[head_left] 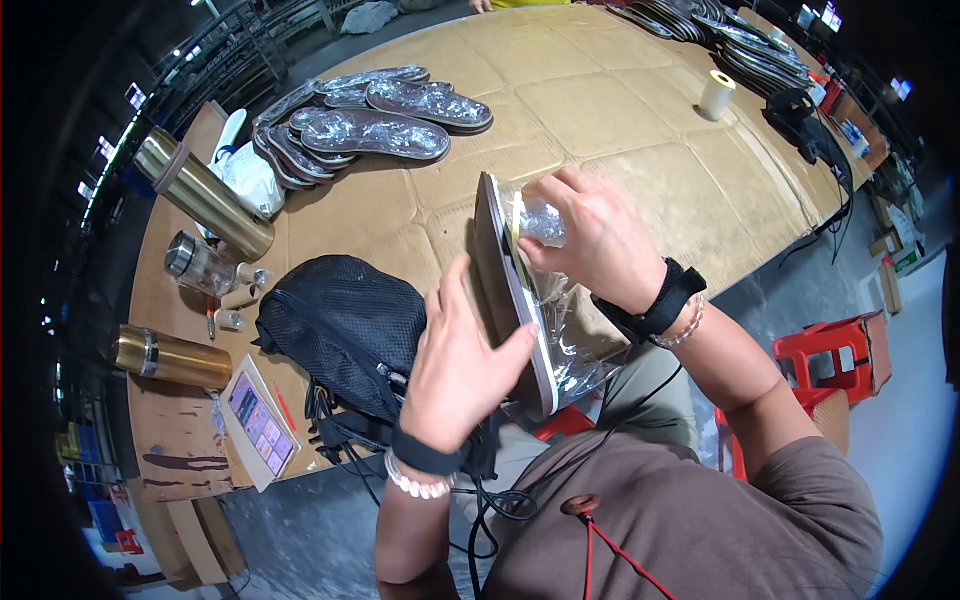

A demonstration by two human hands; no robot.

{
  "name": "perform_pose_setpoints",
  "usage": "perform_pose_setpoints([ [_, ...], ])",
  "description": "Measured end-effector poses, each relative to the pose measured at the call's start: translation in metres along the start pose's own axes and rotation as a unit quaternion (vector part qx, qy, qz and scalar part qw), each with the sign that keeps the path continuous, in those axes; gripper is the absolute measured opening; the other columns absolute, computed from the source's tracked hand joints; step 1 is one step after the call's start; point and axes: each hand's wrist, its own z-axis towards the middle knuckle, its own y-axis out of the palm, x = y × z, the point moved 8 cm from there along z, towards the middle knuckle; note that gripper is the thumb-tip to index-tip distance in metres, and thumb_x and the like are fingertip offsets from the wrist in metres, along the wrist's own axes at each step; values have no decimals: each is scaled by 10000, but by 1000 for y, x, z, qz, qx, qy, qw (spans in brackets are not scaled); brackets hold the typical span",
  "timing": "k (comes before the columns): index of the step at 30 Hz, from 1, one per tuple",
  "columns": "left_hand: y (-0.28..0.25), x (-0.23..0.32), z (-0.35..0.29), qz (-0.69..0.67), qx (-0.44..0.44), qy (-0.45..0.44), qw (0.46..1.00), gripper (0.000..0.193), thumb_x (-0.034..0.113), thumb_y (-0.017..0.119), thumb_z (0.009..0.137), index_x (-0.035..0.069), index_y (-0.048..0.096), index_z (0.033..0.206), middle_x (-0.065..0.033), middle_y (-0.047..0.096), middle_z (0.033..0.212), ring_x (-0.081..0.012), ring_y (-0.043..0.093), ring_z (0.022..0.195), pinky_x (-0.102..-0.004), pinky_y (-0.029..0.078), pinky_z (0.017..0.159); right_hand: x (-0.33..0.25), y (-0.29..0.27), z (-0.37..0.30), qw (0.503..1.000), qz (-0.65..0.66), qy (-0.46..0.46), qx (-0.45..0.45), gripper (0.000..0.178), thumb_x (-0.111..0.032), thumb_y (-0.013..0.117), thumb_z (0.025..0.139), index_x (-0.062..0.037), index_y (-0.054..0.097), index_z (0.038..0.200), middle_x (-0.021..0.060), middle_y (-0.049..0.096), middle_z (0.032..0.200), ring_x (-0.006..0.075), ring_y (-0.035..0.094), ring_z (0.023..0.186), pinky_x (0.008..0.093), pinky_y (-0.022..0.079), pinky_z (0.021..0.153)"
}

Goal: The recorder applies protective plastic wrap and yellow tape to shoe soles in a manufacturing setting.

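Note:
A pair of dark insoles with pale edges (512, 290) stands on edge in front of me, tilted, at the table's near side. My left hand (455, 360) grips them from the left, thumb on the near edge and fingers along the far face. Clear plastic film (572, 345) hangs down their right side. My right hand (600, 235) is closed at their upper end, pinching a crumpled, shiny part of the clear plastic; its fingertips partly hide what lies there. Beyond my hands, to the left, lies a pile of brown insoles in clear wrap (375, 133).
Left are a black mesh bag (345, 325), gold flasks (205, 195), a glass jar (205, 265) and a phone (260, 415). A white roll (716, 96) and stacked insoles (750, 50) stand far right. Red stools (825, 358) are beside me; cables hang near my lap.

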Motion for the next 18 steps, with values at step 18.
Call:
perform_pose_setpoints([
  [18, 40, -46, 93, -361, -156, 89, 915, 999, 104, 628, 726, 111, 145, 1601, -159, 323, 1527, -262, 366, 1371, -341, 298, 1140, 2, 6, 4, 997, 81, -21, 3, 397, -219, 796, 723, -18, 636, 1026, 177, 661, 872, 367, 647, 834, 434, 513, 773],
])
